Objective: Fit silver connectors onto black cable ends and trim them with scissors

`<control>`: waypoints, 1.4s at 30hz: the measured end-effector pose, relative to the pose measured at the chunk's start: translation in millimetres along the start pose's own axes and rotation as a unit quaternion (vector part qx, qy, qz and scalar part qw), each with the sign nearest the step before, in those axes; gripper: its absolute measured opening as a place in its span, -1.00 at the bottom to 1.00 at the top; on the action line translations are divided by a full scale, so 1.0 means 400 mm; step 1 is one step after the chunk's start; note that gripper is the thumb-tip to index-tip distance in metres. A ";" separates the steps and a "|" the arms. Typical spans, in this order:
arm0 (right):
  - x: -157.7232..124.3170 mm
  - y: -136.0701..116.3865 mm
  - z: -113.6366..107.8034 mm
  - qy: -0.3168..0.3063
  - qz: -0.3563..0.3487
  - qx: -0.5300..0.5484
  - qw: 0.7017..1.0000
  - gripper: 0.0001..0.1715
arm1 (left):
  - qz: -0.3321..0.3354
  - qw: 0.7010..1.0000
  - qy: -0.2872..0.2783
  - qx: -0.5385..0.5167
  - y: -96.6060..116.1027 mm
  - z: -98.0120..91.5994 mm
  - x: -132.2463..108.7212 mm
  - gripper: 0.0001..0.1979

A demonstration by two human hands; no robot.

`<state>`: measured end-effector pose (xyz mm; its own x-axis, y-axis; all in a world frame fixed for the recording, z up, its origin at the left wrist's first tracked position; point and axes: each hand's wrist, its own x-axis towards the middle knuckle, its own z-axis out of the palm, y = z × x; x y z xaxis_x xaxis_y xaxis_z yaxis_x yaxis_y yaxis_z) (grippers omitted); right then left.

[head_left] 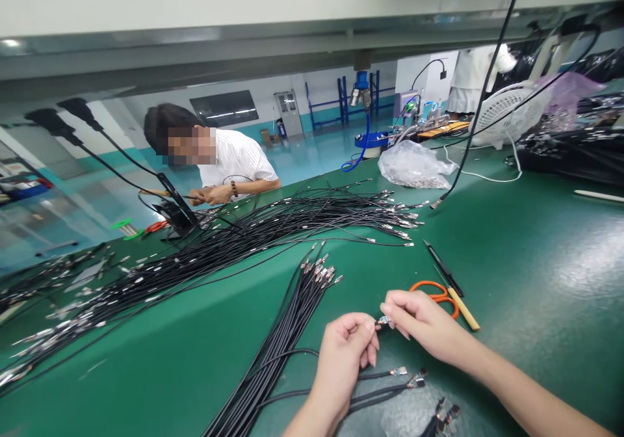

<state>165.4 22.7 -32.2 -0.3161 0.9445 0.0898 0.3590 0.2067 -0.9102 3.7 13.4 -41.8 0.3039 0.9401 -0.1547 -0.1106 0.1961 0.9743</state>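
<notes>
My left hand (pixel 347 352) and my right hand (pixel 422 323) meet low in the middle, both pinched on the small metal connector (pixel 384 321) at the end of a thin black cable. More black cables with metal ends (pixel 397 385) run out from under my left hand. A bundle of black cables (pixel 287 333) lies just to the left on the green table (pixel 511 281), its metal tips fanned out at the far end.
Orange-handled scissors (pixel 433 292), a wooden-handled tool (pixel 463 308) and a black pen-like tool (pixel 443 268) lie beyond my right hand. A long heap of cables (pixel 234 238) crosses the table. A clear bag (pixel 414 164) and a white fan (pixel 507 112) stand far right. A person (pixel 229 164) works opposite.
</notes>
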 end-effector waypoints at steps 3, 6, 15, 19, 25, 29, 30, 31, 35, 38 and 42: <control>0.004 -0.001 0.002 0.009 0.006 -0.004 1.000 -0.58 | 0.035 0.998 -0.013 0.043 0.006 0.001 -0.001 -0.74; 0.004 -0.004 0.005 0.015 0.007 -0.006 1.000 -0.59 | 0.040 0.998 -0.014 0.054 0.012 0.004 -0.006 -0.74; -0.008 -0.009 0.016 0.035 -0.033 -0.051 0.997 -0.63 | 0.000 0.998 0.060 0.018 0.036 0.026 -0.027 -0.77; -0.009 -0.008 0.019 0.047 -0.046 -0.071 0.995 -0.64 | -0.005 0.998 0.060 0.010 0.037 0.026 -0.028 -0.79; -0.007 -0.015 0.020 0.050 -0.054 -0.085 0.994 -0.64 | -0.010 0.998 0.065 0.011 0.035 0.026 -0.028 -0.80; -0.007 -0.013 0.021 0.050 -0.044 -0.078 0.995 -0.63 | -0.027 0.998 0.046 -0.025 0.031 0.022 -0.024 -0.78; -0.006 -0.010 0.021 0.050 -0.040 -0.073 0.995 -0.63 | -0.032 0.998 0.036 -0.039 0.030 0.020 -0.023 -0.78; -0.006 -0.007 0.022 0.050 -0.035 -0.067 0.996 -0.63 | -0.037 0.998 0.026 -0.053 0.028 0.018 -0.022 -0.77; -0.003 0.005 0.028 0.058 -0.023 -0.055 0.997 -0.62 | -0.048 0.995 0.007 -0.084 0.023 0.012 -0.016 -0.75; -0.001 0.005 0.032 0.070 -0.016 -0.054 0.996 -0.61 | -0.046 0.994 0.017 -0.096 0.020 0.009 -0.012 -0.72; 0.006 0.006 0.005 0.057 -0.006 -0.077 0.995 -0.59 | -0.035 0.993 0.019 -0.108 0.012 0.005 -0.008 -0.74</control>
<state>163.9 25.1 -35.1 -0.2220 0.9627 0.1546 0.4894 0.2472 -0.8363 4.1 10.9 -36.2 0.2830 0.9308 -0.2316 -0.2921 0.3136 0.9035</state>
